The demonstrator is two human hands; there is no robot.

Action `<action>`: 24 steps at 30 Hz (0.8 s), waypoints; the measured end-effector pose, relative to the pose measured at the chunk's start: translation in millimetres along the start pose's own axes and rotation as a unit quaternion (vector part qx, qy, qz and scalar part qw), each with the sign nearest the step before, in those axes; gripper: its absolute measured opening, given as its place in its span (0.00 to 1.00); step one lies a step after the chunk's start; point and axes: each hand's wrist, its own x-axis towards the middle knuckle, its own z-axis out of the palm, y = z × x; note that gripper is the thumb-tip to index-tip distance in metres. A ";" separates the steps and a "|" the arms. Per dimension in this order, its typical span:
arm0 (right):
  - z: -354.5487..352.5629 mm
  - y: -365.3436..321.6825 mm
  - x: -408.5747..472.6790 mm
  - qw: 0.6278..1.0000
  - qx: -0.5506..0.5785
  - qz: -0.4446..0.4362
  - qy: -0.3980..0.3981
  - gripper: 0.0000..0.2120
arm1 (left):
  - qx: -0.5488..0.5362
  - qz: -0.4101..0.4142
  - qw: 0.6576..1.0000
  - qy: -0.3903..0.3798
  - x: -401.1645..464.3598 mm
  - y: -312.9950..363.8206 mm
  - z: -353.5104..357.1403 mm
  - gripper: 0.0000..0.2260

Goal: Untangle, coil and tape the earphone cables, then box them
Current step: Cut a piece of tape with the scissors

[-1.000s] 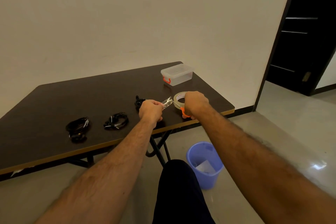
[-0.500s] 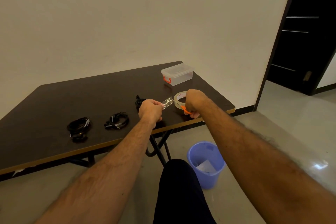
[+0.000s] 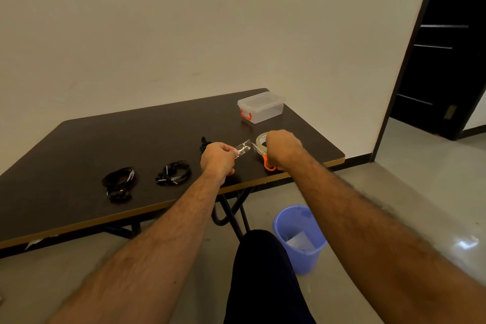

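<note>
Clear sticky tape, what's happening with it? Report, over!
Left hand pinches clear tape strip pulled from beige tape roll. Right hand grips orange-handled scissors, blades at strip. Lidded clear plastic box beyond, nothing blocking.

A plain beige wall (image 3: 184, 34) fills most of the view, bare except for a small dark mark near its upper left. A dark brown table (image 3: 79, 150) with a lighter edge strip stands against it on black folding legs (image 3: 231, 213), over a pale grey glossy floor (image 3: 420, 179) that shows a bright reflection of light at the right. On the floor near the table's front edge stands a blue plastic bin (image 3: 302, 252) with paper inside, and at the far right a black-framed doorway (image 3: 447, 47) opens onto a dark panelled door.
</note>
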 end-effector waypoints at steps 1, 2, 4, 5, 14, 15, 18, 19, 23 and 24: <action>-0.5 0.9 1.7 1.000 0.019 0.007 0.009 0.18 | 0.001 0.001 1.000 -0.001 -0.8 0.8 -1.6 0.03; -1.7 2.2 4.9 0.999 0.042 0.012 0.026 0.16 | 0.001 0.002 1.000 -0.002 -1.4 1.6 -3.1 0.03; -6.4 3.6 10.7 0.992 0.109 0.016 0.064 0.11 | -0.002 0.005 1.000 -0.011 -3.1 3.2 -6.9 0.03; -9.0 3.0 12.6 0.984 0.167 0.012 0.066 0.10 | -0.007 0.008 1.000 -0.019 -4.4 4.3 -9.9 0.03; -12.0 -36.8 -5.4 0.853 0.506 -0.038 -0.122 0.08 | -0.036 0.052 0.996 -0.065 -17.8 9.0 -65.6 0.04; -12.1 -46.7 -6.0 0.856 0.503 -0.046 -0.110 0.06 | -0.042 0.050 0.996 -0.060 -18.7 7.1 -75.5 0.03; -17.0 -76.6 -10.7 0.870 0.481 -0.081 -0.079 0.04 | -0.062 0.039 0.997 -0.037 -17.8 0.0 -103.4 0.02; -18.9 -87.7 -12.7 0.873 0.474 -0.095 -0.072 0.04 | -0.067 0.036 0.997 -0.027 -17.7 -2.9 -114.0 0.02; -22.2 -136.9 -19.8 0.874 0.463 -0.140 -0.051 0.05 | -0.096 0.020 0.995 -0.003 -18.5 -19.9 -166.6 0.04; -22.0 -148.2 -21.1 0.869 0.470 -0.145 -0.045 0.05 | -0.100 0.016 0.995 0.007 -17.5 -27.2 -182.1 0.05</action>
